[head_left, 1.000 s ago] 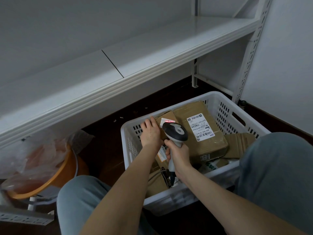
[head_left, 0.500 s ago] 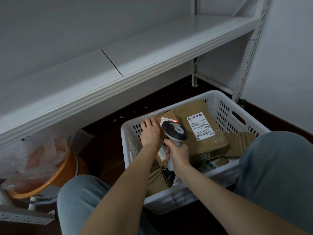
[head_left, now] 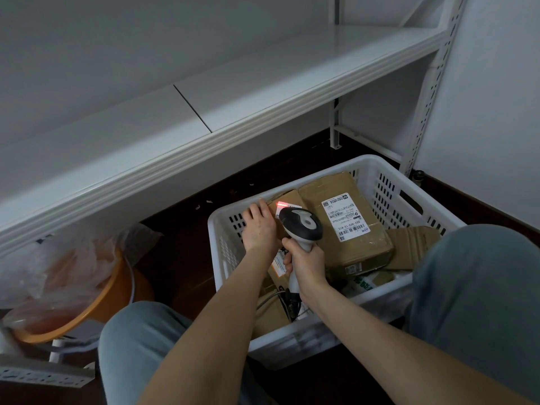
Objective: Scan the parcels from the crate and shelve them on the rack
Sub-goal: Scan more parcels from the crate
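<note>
**A:** Where are the parcels?

**B:** In the white crate [head_left: 385, 197] on the dark floor, between the person's knees and below the rack shelf [head_left: 263, 83]. A large brown parcel [head_left: 362, 247] lies flat at the far right of it, its label facing up. A small parcel [head_left: 289, 197] sits just to its left, touching it, at the far left corner.

**A:** What are the hands doing?

**B:** The left hand [head_left: 258, 226] rests on the small parcel, fingers laid nearly straight across its left side. I can't tell whether the thumb hooks under the edge; the scanner hides it. The right hand [head_left: 306, 264] grips the scanner [head_left: 301, 222] with its fingers wrapped fully round the pale handle. The dark head points away from the person at the small parcel.

**A:** Is it reading?

**B:** A red light [head_left: 282, 204] falls on the white label at the top of the small parcel, just beyond the scanner's head.

**A:** Anything else in the crate?

**B:** More brown cardboard under the forearms near the front wall, a cable hanging from the scanner's handle, and a folded cardboard piece [head_left: 415, 241] at the right.

**A:** And outside it?

**B:** An orange basin [head_left: 96, 305] at the near left, with a crumpled clear plastic bag [head_left: 58, 267] in it.
</note>
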{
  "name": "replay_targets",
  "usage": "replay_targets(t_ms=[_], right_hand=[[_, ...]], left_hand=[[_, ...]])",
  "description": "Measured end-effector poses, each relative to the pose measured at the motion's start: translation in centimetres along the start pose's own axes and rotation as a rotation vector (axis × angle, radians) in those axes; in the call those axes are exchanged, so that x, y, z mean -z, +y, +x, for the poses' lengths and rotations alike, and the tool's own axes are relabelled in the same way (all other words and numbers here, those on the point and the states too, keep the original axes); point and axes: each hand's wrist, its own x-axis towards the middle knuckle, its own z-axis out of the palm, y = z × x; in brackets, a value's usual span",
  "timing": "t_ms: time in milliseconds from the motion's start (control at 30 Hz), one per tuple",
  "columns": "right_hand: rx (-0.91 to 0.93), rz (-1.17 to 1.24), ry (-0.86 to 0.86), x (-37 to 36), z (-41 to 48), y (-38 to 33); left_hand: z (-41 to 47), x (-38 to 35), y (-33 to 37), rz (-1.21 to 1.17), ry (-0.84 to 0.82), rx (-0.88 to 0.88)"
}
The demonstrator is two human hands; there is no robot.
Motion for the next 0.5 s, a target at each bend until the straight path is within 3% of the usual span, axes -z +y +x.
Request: replay_targets(t_ms=[500], right_hand=[[-0.009, -0.009, 0.004, -0.11, 0.09, 0.04]], left_hand=[[0.31, -0.43, -0.05, -0.001, 0.014, 0.002]])
